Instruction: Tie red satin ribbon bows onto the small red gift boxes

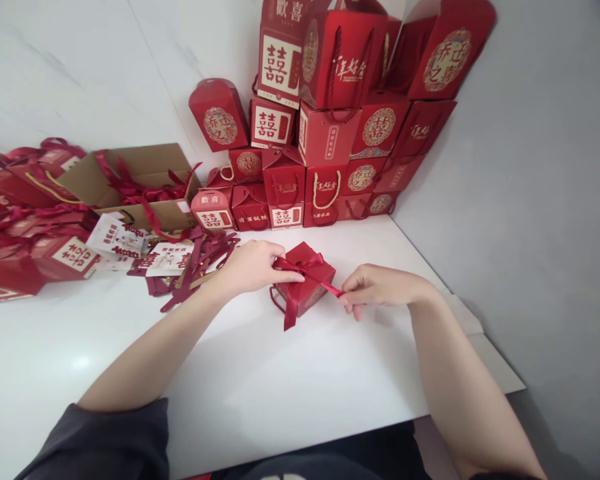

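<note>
A small red gift box (309, 298) sits on the white table in front of me, with a red cord handle at its left side. Across its top runs a red satin ribbon (291, 313), one tail of which hangs down the near side. My left hand (260, 267) pinches the ribbon at the box's upper left, fingers closed. To the right of the box, my right hand (373, 288) holds the other ribbon end between thumb and fingers, and that length is stretched tight between the hands.
Stacked red gift boxes (325, 140) rise against the wall behind. An open cardboard carton (165, 163) of ribbons stands at the back left, near printed cards (169, 259) and dark red tags (195, 267). Finished-looking ribboned boxes (63, 257) crowd the far left. A grey wall (520, 167) bounds the right.
</note>
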`<action>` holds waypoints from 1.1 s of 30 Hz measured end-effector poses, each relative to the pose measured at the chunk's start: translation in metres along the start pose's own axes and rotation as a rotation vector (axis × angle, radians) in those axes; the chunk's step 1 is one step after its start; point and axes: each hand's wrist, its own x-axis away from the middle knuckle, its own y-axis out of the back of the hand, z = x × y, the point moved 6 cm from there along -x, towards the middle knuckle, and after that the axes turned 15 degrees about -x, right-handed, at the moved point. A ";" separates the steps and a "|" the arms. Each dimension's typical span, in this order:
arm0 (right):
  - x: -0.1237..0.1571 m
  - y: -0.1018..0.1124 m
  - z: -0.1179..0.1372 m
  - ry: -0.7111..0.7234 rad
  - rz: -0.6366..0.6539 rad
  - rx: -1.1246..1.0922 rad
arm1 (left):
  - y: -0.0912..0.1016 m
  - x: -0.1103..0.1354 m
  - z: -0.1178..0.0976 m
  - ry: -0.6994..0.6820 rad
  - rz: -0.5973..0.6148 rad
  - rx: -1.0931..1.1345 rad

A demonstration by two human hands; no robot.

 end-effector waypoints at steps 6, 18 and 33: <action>0.022 0.008 -0.003 -0.003 0.093 0.060 | -0.008 0.006 -0.008 -0.105 0.162 0.125; -0.011 0.008 0.033 0.568 -0.503 0.005 | -0.007 0.006 -0.009 -0.085 0.106 0.061; -0.007 0.007 0.036 0.654 -0.489 0.093 | -0.002 0.009 -0.012 -0.068 0.066 -0.040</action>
